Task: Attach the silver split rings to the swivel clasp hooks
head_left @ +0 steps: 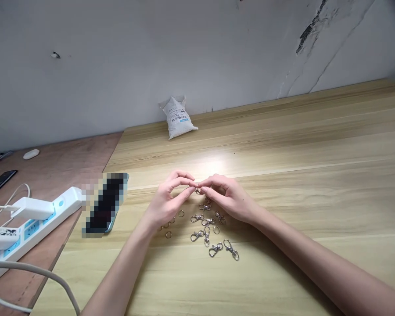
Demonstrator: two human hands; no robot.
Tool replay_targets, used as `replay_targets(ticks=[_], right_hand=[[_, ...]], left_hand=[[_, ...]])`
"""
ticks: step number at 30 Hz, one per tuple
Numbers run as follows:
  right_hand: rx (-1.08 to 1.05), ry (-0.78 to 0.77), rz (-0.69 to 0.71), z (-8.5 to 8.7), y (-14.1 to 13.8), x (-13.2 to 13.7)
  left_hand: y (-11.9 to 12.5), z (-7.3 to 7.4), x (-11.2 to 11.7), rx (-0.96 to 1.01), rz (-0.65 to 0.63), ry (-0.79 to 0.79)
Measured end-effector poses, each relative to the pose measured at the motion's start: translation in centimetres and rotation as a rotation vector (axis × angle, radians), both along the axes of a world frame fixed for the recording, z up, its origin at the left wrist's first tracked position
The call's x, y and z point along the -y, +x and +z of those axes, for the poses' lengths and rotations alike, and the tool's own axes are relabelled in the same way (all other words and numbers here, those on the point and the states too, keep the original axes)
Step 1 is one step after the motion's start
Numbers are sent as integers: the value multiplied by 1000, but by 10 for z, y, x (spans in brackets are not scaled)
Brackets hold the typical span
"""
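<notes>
My left hand and my right hand meet above the table, thumb and forefinger of each pinched together. Between their fingertips is a small shiny metal piece, mostly covered, so I cannot tell whether it is a ring or a clasp. Just below lie several silver swivel snap hooks, among them one nearest me and another beside it. Small split rings lie around, such as a ring near my left wrist and a ring among the hooks. More rings are partly hidden under my left hand.
A white plastic parcel leans near the wall at the back. To the left, a phone, partly pixelated, lies on the wooden table. A power strip with plugged-in chargers and cables occupies the lower left.
</notes>
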State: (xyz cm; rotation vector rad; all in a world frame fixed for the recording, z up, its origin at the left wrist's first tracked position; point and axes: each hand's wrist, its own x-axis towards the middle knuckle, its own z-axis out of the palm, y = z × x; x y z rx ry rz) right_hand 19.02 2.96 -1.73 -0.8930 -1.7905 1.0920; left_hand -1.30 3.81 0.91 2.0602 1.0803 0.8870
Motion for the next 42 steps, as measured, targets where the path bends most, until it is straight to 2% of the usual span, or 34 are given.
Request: replay_targets(ticks=[5,13,15,21,24,27,30,34,37,42], right_hand=[[7,16,110,-1,-2,0],[152,23,28,2,0,2],[230,127,-9,3,1,2],[541,671,-79,8,-1,4],[515,763,-79,8,-3,6],[422,669,-104,5,-2,7],[326,435,-144,2,-1,6],[141,163,63,4,-4,7],[87,138,110,3,-6,7],[241,285,99,2,1,-1]], left_hand=[[2,1,6,-21,-19,15],[3,-1,11,-160,27,119],[2,-3,10,-208,26,150],[4,-9,12,-379,31,211],[6,-12,13,-424,31,222],[7,-12,14,-414,55,241],[7,-10,14,-358,77,300],[11,-4,18,-257,77,459],[12,-1,20,-247,113,554],[6,0,16,-282,196,559]])
